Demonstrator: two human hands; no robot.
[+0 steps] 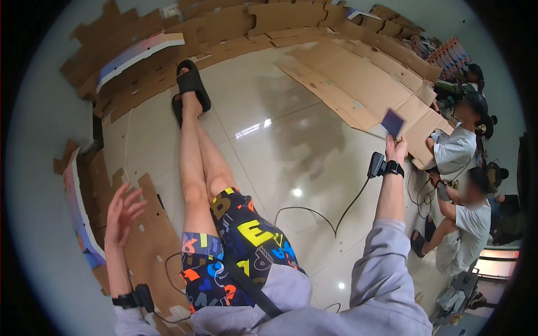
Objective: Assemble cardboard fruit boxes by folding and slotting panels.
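Note:
At the end of my outstretched right arm, my right hand grips a thin, dark blue-purple square card by its lower edge. The card is tilted and held up in front of the brown cardboard sheets. Over on the left, my left hand is raised with its fingers apart and nothing in it, near a flattened cardboard piece. Each wrist carries a black strap with a small device; a cable runs from the right wrist device.
My crossed legs stretch forward over a shiny tiled floor, black slides on the feet. Cardboard with white-and-purple panels lines the far and left sides. Two people in white shirts sit at the right, near loose cables.

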